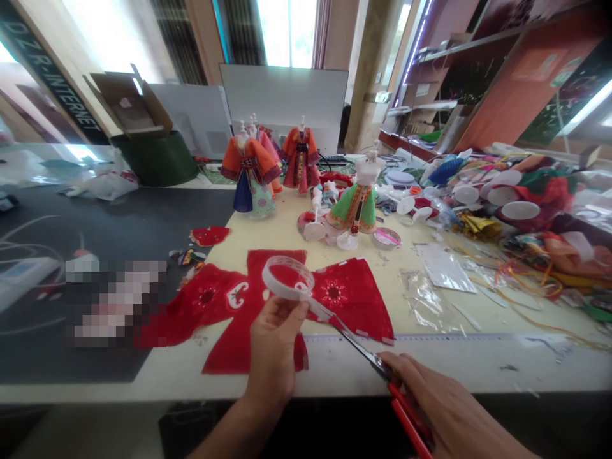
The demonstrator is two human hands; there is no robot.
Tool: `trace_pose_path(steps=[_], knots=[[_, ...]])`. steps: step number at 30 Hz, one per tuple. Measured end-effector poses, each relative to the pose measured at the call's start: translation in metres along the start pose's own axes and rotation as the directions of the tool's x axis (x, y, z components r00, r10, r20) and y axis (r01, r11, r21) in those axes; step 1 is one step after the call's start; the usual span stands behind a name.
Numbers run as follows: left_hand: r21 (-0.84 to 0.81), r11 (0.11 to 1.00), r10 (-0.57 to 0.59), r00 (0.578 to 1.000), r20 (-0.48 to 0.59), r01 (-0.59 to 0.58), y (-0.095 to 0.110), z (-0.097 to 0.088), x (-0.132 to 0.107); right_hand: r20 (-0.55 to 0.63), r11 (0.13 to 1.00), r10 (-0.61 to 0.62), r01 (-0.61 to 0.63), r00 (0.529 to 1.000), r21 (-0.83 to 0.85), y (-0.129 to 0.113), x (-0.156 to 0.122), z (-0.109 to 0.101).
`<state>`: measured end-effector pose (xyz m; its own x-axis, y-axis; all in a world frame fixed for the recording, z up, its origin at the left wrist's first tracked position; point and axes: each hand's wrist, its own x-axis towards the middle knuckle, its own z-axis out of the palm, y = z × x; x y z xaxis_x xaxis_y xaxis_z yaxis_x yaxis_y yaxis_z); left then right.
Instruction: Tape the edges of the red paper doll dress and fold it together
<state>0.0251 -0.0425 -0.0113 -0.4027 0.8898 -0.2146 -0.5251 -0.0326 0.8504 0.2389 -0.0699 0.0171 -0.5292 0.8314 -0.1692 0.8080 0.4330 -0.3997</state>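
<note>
Pinched between the thumb and fingers of my left hand (277, 338) is a roll of whitish tape (275, 287), its loose end stretched to the right. My right hand (425, 389) grips red-handled scissors (366, 352), whose blade tips meet that loose end. Beneath both lies a red cloth garment piece (258, 347), spread flat with white floral patterns. Small pale strips run along the edges of its right-hand panel (351, 293). Whether the scissor blades are fully closed is hard to make out.
A ruler (421, 339) lies along the table's front. Dressed doll forms (251, 169) and one in a green skirt (356, 207) stand behind the cloth. Clear plastic bags (430, 299) and heaped fabric scraps (540, 191) fill the right. A dark mat (119, 236) covers the left.
</note>
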Motion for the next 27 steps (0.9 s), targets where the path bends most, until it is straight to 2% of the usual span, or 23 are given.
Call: trace_pose_path(steps=[3, 7, 17, 22, 27], knots=[[-0.057, 0.995, -0.076, 0.997, 0.03, 0.078, 0.001, 0.001, 0.003, -0.022, 1.0, 0.001, -0.002, 1.0, -0.018, -0.003, 0.0, 0.001], [-0.05, 0.99, -0.13, 0.99, 0.051, 0.132, 0.0, 0.001, 0.004, -0.032, 0.999, -0.03, 0.029, 0.999, -0.022, -0.005, 0.001, 0.005], [-0.051, 0.986, -0.156, 0.986, 0.064, 0.159, 0.003, 0.001, 0.001, -0.14, 0.997, -0.075, 0.071, 0.987, -0.027, -0.001, 0.004, 0.01], [-0.059, 0.978, -0.195, 0.979, 0.065, 0.199, 0.008, 0.001, -0.002, -0.158, 0.996, -0.085, 0.08, 0.984, -0.033, 0.003, 0.004, 0.011], [-0.059, 0.981, -0.182, 0.981, 0.068, 0.186, 0.009, 0.001, -0.004, -0.164, 0.996, -0.085, 0.078, 0.983, -0.046, 0.007, 0.002, 0.012]])
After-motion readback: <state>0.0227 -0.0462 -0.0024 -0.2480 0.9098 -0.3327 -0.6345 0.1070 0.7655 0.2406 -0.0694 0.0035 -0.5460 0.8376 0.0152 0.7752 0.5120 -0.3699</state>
